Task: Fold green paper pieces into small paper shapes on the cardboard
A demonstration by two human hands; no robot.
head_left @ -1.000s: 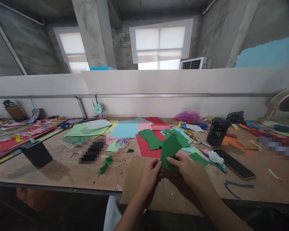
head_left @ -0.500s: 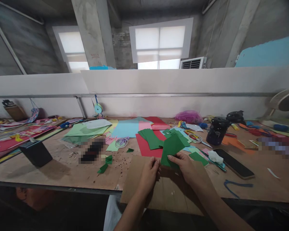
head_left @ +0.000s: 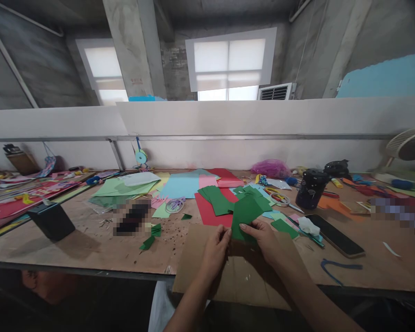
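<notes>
A dark green paper piece (head_left: 245,213) stands tilted up above a brown cardboard sheet (head_left: 197,267) at the table's near edge. My right hand (head_left: 263,240) pinches its lower right part, thumb on the front. My left hand (head_left: 216,249) is closed at its lower left corner, fingers curled in. Just behind lie more dark green paper pieces (head_left: 217,199) on a red sheet (head_left: 209,213).
Light green (head_left: 121,188), blue (head_left: 181,184) and pink sheets spread across the table's back. A black phone (head_left: 334,235) and blue cord (head_left: 340,266) lie right, near a black pot (head_left: 309,188) and scissors (head_left: 280,198). A black box (head_left: 51,220) stands left. Green scraps (head_left: 151,235) dot the wood.
Both hands and the green piece have barely shifted; the piece has dipped a little, with the left fingers working at its lower corner.
</notes>
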